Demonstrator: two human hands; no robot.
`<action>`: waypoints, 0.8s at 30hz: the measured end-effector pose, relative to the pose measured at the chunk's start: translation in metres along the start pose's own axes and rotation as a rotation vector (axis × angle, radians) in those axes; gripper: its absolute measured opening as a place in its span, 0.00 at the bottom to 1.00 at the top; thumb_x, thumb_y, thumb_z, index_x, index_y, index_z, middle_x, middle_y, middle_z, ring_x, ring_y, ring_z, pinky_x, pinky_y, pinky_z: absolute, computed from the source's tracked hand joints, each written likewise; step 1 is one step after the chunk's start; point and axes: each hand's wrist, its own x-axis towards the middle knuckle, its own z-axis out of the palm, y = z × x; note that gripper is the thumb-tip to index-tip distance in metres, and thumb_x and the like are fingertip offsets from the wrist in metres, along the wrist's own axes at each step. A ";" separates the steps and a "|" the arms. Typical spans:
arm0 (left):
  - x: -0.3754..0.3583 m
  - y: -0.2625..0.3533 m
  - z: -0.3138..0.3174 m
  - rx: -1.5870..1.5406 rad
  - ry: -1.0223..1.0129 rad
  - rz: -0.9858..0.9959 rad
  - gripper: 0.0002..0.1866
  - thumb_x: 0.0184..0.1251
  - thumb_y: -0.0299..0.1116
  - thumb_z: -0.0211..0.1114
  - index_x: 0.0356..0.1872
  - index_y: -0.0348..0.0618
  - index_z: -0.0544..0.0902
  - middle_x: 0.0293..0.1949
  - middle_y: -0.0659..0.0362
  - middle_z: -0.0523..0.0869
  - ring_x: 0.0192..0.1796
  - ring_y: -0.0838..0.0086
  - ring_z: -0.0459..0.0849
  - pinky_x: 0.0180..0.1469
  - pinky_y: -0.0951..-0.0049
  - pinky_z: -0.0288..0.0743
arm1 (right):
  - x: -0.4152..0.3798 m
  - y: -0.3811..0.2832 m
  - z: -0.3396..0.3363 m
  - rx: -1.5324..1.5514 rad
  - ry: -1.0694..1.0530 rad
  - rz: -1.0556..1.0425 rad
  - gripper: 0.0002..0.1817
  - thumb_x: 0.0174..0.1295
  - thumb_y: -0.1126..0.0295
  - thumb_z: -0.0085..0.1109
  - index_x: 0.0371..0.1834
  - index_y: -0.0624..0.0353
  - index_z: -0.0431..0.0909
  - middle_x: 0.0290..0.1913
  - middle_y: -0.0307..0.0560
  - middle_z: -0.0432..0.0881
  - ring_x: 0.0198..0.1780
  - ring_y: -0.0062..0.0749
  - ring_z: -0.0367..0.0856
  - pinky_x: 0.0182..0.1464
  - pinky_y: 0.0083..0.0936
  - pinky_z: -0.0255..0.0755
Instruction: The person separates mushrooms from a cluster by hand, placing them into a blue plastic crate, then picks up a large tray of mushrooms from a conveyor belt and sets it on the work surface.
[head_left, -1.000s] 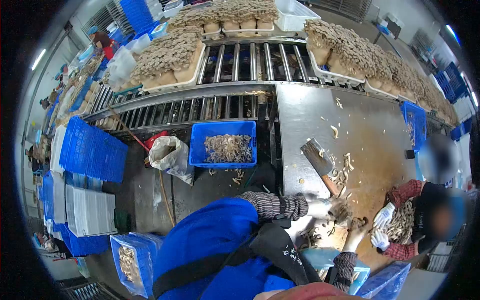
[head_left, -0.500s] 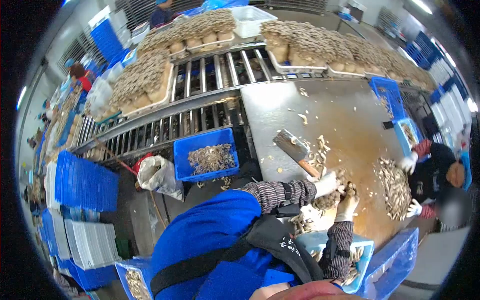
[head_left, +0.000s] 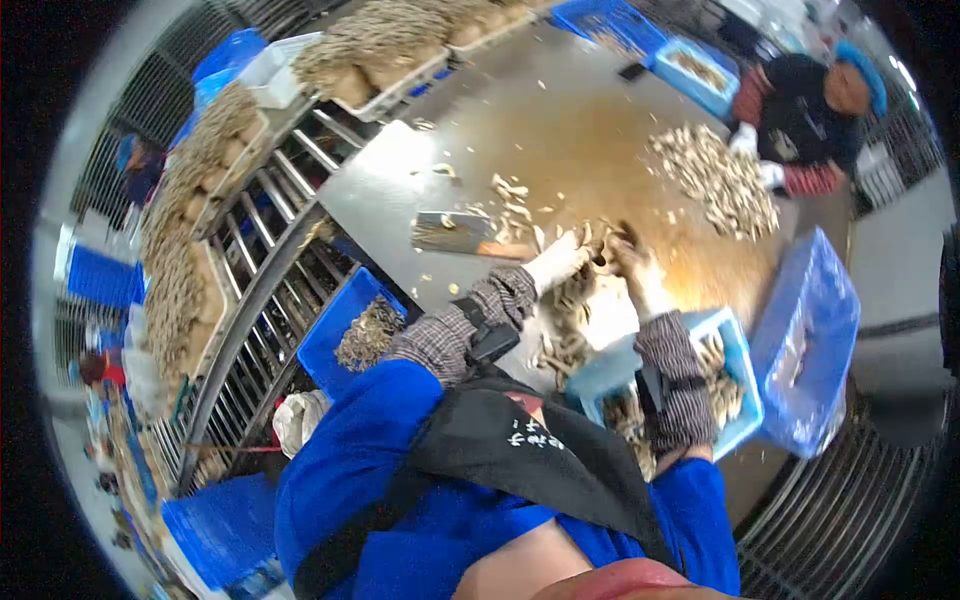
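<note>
My left hand (head_left: pixel 558 262), in a white glove, is closed on mushrooms (head_left: pixel 592 238) at the middle of the metal table (head_left: pixel 580 120). Close by on the right is my right hand (head_left: pixel 640 272), gloved and blurred, its fingers curled at dark mushroom pieces. Loose mushrooms (head_left: pixel 565 335) lie below my hands. A cleaver (head_left: pixel 450 233) with a wooden handle rests flat to the left of my left hand. Under my right forearm stands a light blue basket (head_left: pixel 748 395) holding mushrooms.
Across the table a co-worker (head_left: pixel 810 110) has gloved hands at a mushroom pile (head_left: pixel 715 180). A blue lined crate (head_left: pixel 805 340) stands at the right. On the left are a blue bin (head_left: pixel 335 315), a roller conveyor (head_left: pixel 262 235) and trays of clustered mushrooms (head_left: pixel 375 60).
The view has turned, so the table and co-worker appear higher and the conveyor steeper. Both my hands have stayed close together at the mushrooms, and my right hand is now blurred.
</note>
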 end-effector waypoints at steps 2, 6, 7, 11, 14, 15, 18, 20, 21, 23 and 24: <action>0.023 -0.021 0.020 0.299 -0.226 -0.078 0.20 0.66 0.38 0.61 0.49 0.31 0.76 0.38 0.43 0.84 0.43 0.55 0.84 0.43 0.58 0.78 | 0.006 0.004 -0.005 -0.020 -0.025 -0.063 0.22 0.67 0.63 0.57 0.60 0.65 0.75 0.42 0.44 0.84 0.34 0.21 0.79 0.34 0.19 0.72; 0.044 -0.048 0.045 -0.067 -0.284 0.050 0.25 0.66 0.43 0.65 0.56 0.33 0.75 0.41 0.42 0.85 0.42 0.60 0.85 0.47 0.61 0.78 | 0.026 0.044 -0.029 -0.064 0.109 0.065 0.14 0.68 0.64 0.57 0.44 0.63 0.84 0.35 0.42 0.85 0.32 0.23 0.80 0.35 0.21 0.73; 0.048 -0.049 0.046 -0.150 -0.210 0.124 0.28 0.66 0.45 0.66 0.60 0.35 0.74 0.44 0.43 0.85 0.44 0.62 0.85 0.48 0.62 0.79 | 0.040 0.054 -0.038 -0.184 0.140 -0.048 0.14 0.68 0.64 0.56 0.45 0.63 0.84 0.36 0.43 0.85 0.32 0.23 0.80 0.35 0.21 0.73; 0.016 -0.056 0.003 0.350 -0.103 0.021 0.32 0.66 0.43 0.66 0.66 0.36 0.69 0.51 0.42 0.84 0.49 0.63 0.84 0.54 0.64 0.78 | 0.062 0.073 -0.060 -0.552 -0.325 -0.130 0.28 0.74 0.61 0.48 0.74 0.62 0.62 0.67 0.55 0.75 0.68 0.41 0.73 0.69 0.31 0.67; -0.013 -0.095 -0.048 0.220 0.126 0.106 0.31 0.65 0.39 0.65 0.65 0.31 0.70 0.52 0.42 0.83 0.51 0.60 0.84 0.57 0.64 0.77 | 0.089 0.206 -0.062 -0.698 -0.198 -0.157 0.47 0.64 0.49 0.60 0.79 0.60 0.48 0.77 0.67 0.52 0.76 0.62 0.53 0.75 0.47 0.55; -0.033 -0.094 -0.069 0.174 0.148 -0.016 0.31 0.64 0.37 0.65 0.64 0.30 0.71 0.53 0.42 0.83 0.51 0.61 0.84 0.57 0.64 0.77 | 0.091 0.236 -0.051 -1.211 -0.125 -0.280 0.50 0.61 0.48 0.64 0.79 0.60 0.48 0.77 0.70 0.49 0.77 0.65 0.49 0.75 0.50 0.52; -0.116 -0.103 -0.126 -0.001 0.608 -0.324 0.25 0.65 0.35 0.63 0.60 0.30 0.76 0.48 0.47 0.87 0.46 0.66 0.86 0.48 0.68 0.80 | 0.005 0.102 0.041 -1.229 -0.310 -0.341 0.54 0.54 0.52 0.72 0.79 0.58 0.49 0.76 0.71 0.51 0.76 0.67 0.51 0.75 0.53 0.49; -0.180 -0.131 -0.156 -0.211 0.823 -0.350 0.21 0.67 0.36 0.63 0.54 0.30 0.79 0.36 0.53 0.88 0.36 0.69 0.86 0.39 0.68 0.80 | 0.002 0.104 0.059 -1.176 -0.349 -0.353 0.54 0.52 0.54 0.73 0.78 0.62 0.50 0.75 0.71 0.54 0.75 0.64 0.55 0.74 0.50 0.53; -0.215 -0.125 -0.167 -0.130 0.899 -0.290 0.16 0.70 0.35 0.59 0.49 0.32 0.82 0.33 0.56 0.86 0.35 0.69 0.84 0.37 0.65 0.78 | 0.004 0.111 0.059 -1.167 -0.324 -0.428 0.53 0.53 0.55 0.72 0.77 0.63 0.50 0.75 0.71 0.55 0.74 0.62 0.57 0.73 0.48 0.56; -0.275 -0.143 -0.193 0.896 0.709 -0.390 0.18 0.76 0.39 0.49 0.33 0.36 0.82 0.29 0.52 0.82 0.38 0.61 0.81 0.42 0.60 0.76 | 0.005 0.060 0.069 -1.094 -0.563 0.286 0.51 0.55 0.55 0.69 0.77 0.64 0.52 0.72 0.67 0.61 0.70 0.59 0.64 0.69 0.44 0.63; -0.301 -0.168 -0.191 0.424 0.884 -0.497 0.19 0.75 0.41 0.50 0.33 0.36 0.81 0.30 0.49 0.82 0.37 0.60 0.80 0.42 0.60 0.75 | 0.015 0.103 0.049 -1.243 -0.482 -0.019 0.50 0.55 0.55 0.68 0.76 0.65 0.52 0.70 0.66 0.64 0.69 0.57 0.66 0.68 0.43 0.64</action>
